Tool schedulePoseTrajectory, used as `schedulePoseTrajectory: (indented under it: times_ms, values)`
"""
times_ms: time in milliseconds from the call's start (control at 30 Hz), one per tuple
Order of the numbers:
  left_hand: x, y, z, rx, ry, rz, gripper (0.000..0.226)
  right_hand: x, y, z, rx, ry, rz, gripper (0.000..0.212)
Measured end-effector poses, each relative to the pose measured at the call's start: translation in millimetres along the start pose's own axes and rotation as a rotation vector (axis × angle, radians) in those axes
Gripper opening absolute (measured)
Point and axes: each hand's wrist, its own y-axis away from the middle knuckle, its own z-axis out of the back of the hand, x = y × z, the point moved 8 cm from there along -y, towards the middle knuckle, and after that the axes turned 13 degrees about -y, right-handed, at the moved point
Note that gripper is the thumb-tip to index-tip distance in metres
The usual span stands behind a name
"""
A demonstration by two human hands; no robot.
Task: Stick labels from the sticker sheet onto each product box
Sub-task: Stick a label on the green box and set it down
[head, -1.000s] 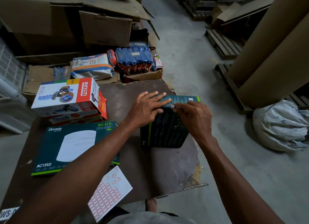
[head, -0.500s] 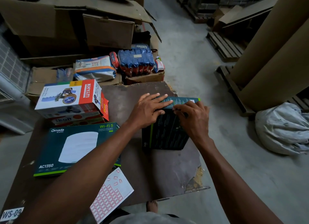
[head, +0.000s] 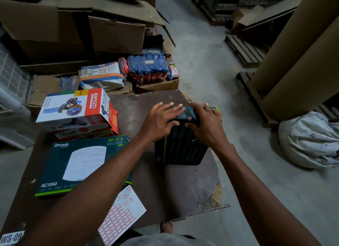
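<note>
Two hands of mine rest on top of the dark box [head: 181,146], which stands up on the brown board [head: 183,187]. My left hand [head: 159,120] lies flat with its fingers straight and spread over the top edge. My right hand [head: 205,122] lies beside it, fingers spread and a bit bent, pressing the top. The sticker sheet [head: 122,215] lies near me at the board's edge. A big Omada box [head: 73,165] lies flat to the left, just past the sheet, and a white and red Khyati box [head: 77,108] sits behind it.

table [head: 183,187]: dark box [head: 183,148] right | Omada box [head: 80,165] left (sticker sheet [head: 122,214] nearer)
</note>
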Motion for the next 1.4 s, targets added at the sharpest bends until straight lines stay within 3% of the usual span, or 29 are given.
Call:
schedulePoseTrajectory:
  times_ms: [100,233,367,500,667,767,867,1000,1233,1400]
  values:
    - [-0.8,1.7,4.1,-0.074,0.005,0.007,0.06,-1.0,-0.5,-14.0,0.083,0.184,-0.027,0.09]
    - [-1.7,8.4,13.5,-0.184,0.047,0.011,0.062,4.9,1.8,-18.9,0.098,0.365,0.07,0.09]
    - [11.6,38.9,0.7,-0.243,0.188,0.22,0.098,13.1,-0.1,-21.0,0.128,0.377,0.071,0.089]
    - [16.0,82.8,-53.2,-0.111,0.533,0.519,0.122,14.6,2.3,-23.5,0.151,0.359,0.071,0.083]
    - [27.2,104.3,-101.3,0.047,0.684,0.725,0.094,17.7,7.8,-22.3,0.136,0.369,0.095,0.077]
    - [36.9,106.6,-123.2,0.136,0.689,0.699,0.085,17.5,10.1,-19.0,0.151,0.372,0.113,0.077]
    - [41.9,117.0,-142.7,0.231,0.728,0.602,0.1,12.0,14.9,-10.1,0.163,0.381,0.153,0.08]
    - [35.5,120.0,-134.2,0.144,0.702,0.547,0.09,-9.6,21.5,9.6,0.126,0.325,0.159,0.079]
    - [25.4,80.9,-70.8,-0.113,0.289,0.412,0.063,-70.3,31.1,32.2,0.011,-0.2,0.006,0.094]
    - [10.8,68.1,-55.3,-0.02,-0.036,0.346,0.058,-111.3,50.3,1.3,0.043,-0.361,-0.245,0.104]
